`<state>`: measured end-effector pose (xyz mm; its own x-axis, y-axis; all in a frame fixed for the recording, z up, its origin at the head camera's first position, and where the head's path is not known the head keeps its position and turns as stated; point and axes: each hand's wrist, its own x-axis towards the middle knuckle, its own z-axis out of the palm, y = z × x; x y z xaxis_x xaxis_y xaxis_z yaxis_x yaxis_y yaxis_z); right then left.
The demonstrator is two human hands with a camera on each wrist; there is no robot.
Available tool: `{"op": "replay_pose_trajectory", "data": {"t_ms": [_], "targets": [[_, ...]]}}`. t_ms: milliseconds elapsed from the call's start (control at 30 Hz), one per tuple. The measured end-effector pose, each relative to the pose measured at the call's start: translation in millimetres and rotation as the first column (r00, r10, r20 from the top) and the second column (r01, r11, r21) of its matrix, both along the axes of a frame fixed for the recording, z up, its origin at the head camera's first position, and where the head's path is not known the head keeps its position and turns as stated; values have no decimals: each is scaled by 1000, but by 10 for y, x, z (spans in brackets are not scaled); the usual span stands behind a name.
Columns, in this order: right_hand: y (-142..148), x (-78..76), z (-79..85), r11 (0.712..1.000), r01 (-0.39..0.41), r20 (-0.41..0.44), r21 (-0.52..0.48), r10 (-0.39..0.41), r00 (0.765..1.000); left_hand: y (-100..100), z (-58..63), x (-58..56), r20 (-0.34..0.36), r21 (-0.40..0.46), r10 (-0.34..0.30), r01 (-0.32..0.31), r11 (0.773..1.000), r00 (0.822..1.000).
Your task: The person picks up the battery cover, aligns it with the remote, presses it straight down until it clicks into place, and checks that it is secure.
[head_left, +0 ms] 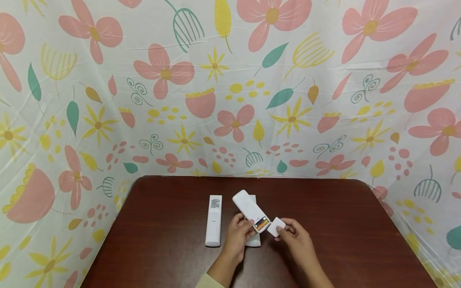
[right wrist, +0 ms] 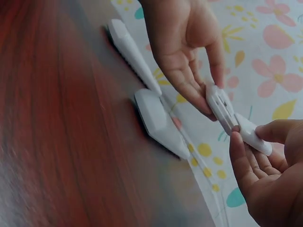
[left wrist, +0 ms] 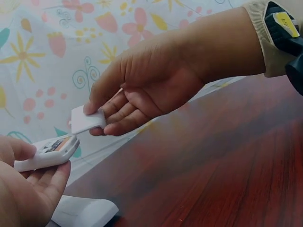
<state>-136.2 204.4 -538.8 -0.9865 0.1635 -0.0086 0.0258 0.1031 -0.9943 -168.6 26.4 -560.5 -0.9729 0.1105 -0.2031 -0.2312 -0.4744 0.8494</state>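
My left hand (head_left: 237, 236) grips a white remote control (head_left: 247, 204) by its lower end, tilted above the table. Its battery compartment (head_left: 261, 224) is uncovered, and batteries with orange and dark wrappers show inside. Between thumb and fingers my right hand (head_left: 298, 242) pinches the white battery cover (head_left: 276, 227), just off the compartment's end. In the left wrist view the cover (left wrist: 86, 120) hovers close above the end of the remote (left wrist: 66, 149). Seen from the right wrist, the remote (right wrist: 219, 106) and the cover (right wrist: 253, 137) almost meet or touch; I cannot tell which.
A second white remote (head_left: 213, 224) with a printed code label lies face down on the brown table (head_left: 173, 256), left of my hands. Another white remote (head_left: 254, 241) lies partly hidden under my left hand. Behind the table hangs a flowered cloth (head_left: 230, 152).
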Motion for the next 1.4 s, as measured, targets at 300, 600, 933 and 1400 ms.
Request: {"op": "replay_pose_trajectory", "data": {"t_ms": [300, 600, 933, 1400], "targets": [[-107, 0, -23, 996, 8, 45, -86, -4, 999, -24, 39, 19, -25, -9, 1, -1, 1000, 1000], [-142, -17, -54, 986, 0, 63, -167, 11, 998, -34, 62, 27, -28, 5, -6, 6, 1000, 1000], [-166, -27, -66, 978, -13, 73, -206, 29, 997, -16, 62, 29, -36, 21, -7, 7, 1000, 999], [-182, -47, -68, 983, -29, 88, -184, 46, 995, -8, 61, 31, -21, 25, -19, 19, 1000, 1000]]}}
